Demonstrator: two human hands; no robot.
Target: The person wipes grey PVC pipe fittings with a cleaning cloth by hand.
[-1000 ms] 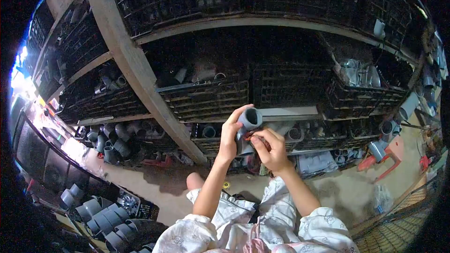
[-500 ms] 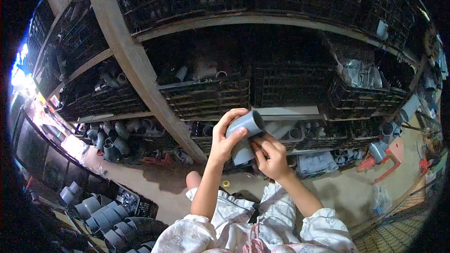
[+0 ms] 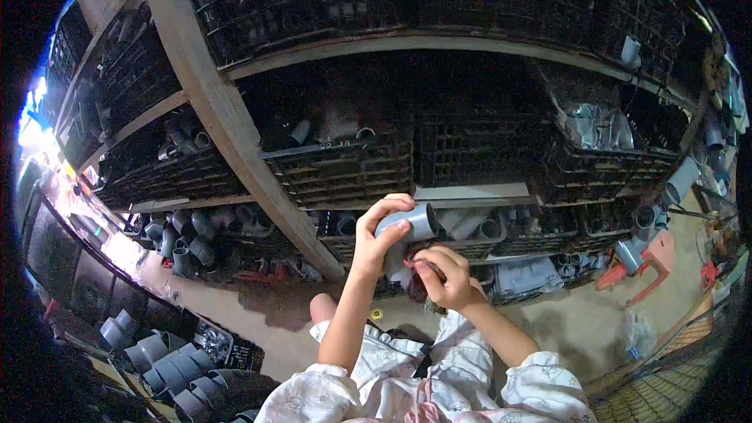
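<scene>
**Holding a grey fitting up before the crates**

We have the grey pipe fitting [image 3: 413, 222] raised in front of us, level with the lower shelf. It is clear of the black crates [image 3: 345, 172] and touches none of them. Our left hand [image 3: 374, 236] is wrapped round its body, thumb on one side and fingers curled over the other, with one open mouth pointing right. Our right hand [image 3: 445, 278] sits just below, fingertips bunched and pinching a reddish bit [image 3: 408, 264] close to the fitting's lower end. What that bit is, we cannot tell, and the lower end itself is mostly hidden behind our fingers.

We judge the work to be in mid-course. The fitting is picked out and firmly in hand, but whatever is being done at its lower end does not look finished. It has not been laid down anywhere.

More grey fittings [image 3: 168, 360] stand in rows on the floor at lower left, well apart from our hands. A red stool [image 3: 650, 257] lies tipped at the right, beside the concrete floor [image 3: 548, 321].
</scene>
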